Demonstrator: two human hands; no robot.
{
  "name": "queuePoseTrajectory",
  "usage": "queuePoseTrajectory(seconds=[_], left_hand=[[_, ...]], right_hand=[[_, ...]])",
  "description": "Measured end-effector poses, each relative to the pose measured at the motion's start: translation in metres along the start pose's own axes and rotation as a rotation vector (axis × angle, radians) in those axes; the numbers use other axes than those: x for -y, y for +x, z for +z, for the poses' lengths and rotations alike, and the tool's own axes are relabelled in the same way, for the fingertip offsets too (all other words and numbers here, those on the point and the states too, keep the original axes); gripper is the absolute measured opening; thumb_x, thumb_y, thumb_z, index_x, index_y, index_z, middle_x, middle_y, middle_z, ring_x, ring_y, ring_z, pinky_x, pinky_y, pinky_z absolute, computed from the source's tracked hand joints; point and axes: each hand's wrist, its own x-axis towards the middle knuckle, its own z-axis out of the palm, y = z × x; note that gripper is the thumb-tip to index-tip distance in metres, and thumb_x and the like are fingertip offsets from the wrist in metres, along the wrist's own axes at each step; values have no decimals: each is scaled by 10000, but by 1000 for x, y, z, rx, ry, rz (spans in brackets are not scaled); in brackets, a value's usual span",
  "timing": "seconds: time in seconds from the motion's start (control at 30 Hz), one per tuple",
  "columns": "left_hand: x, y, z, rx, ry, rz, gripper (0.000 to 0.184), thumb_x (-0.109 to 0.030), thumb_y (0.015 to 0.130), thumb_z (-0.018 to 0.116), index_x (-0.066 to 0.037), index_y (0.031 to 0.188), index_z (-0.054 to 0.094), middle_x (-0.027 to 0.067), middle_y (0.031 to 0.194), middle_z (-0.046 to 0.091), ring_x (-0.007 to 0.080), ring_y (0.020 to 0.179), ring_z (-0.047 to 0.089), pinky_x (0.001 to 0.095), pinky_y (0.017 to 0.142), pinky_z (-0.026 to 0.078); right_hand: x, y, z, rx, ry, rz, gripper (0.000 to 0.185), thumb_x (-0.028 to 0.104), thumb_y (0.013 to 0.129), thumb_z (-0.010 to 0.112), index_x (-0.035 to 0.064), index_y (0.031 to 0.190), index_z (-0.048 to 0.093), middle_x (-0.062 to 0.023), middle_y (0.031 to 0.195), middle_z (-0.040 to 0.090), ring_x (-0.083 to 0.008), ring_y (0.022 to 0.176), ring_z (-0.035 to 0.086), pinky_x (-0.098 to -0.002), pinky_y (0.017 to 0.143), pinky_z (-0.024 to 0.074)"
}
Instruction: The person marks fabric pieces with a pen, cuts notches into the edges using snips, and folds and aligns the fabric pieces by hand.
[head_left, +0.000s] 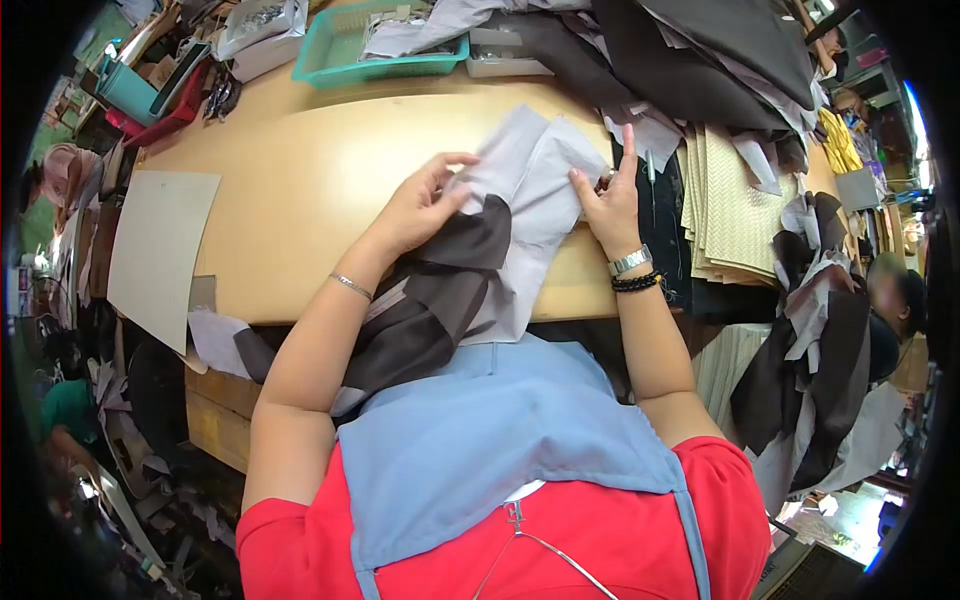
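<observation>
A fabric piece (pixel 535 215), pale grey-lilac on one face and dark brown on the other, is raised over the front of the table (pixel 300 150). My left hand (pixel 425 205) has its left edge between curled fingers and thumb. The right edge is pinched by my right hand (pixel 612 205), thumb in front and index finger pointing up; the other fingers are partly hidden. Dark brown folds (pixel 430 310) of the cloth hang down over the table's edge onto my blue apron (pixel 500 410).
A teal basket (pixel 385 68) stands at the back. Dark fabric (pixel 700 60) is heaped at the back right, beside stacked cream textured sheets (pixel 735 215). A pale board (pixel 160 240) lies at the left edge. More cloth strips (pixel 810 340) hang at right.
</observation>
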Motion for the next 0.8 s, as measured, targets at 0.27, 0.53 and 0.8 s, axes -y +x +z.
queuePoseTrajectory(seconds=[0.27, 0.53, 0.8], left_hand=[[-32, 2, 4, -63, 788, -160, 159, -154, 938, 602, -173, 1095, 613, 62, 942, 632, 209, 841, 647, 284, 717, 474], [-15, -20, 21, 35, 1111, 330, 161, -242, 857, 619, -210, 992, 700, -27, 1201, 646, 230, 1229, 554, 692, 1057, 253], [-27, -35, 33, 40, 1123, 104, 380, -354, 851, 629, -152, 1172, 649, -37, 1343, 604, 281, 1397, 412, 811, 1034, 94]], right_hand=[[6, -5, -10, 146, -394, -74, 514, 155, 850, 663, 187, 1351, 552, -113, 615, 572, -289, 545, 583, -407, 544, 480], [-1, 3, -6, 6, -692, -195, 402, 135, 840, 668, 176, 1237, 622, -94, 876, 653, -291, 883, 624, -441, 772, 485], [75, -28, 4, 354, -427, -221, 346, 469, 798, 735, 132, 750, 673, -32, 793, 640, -240, 799, 607, -395, 776, 389]])
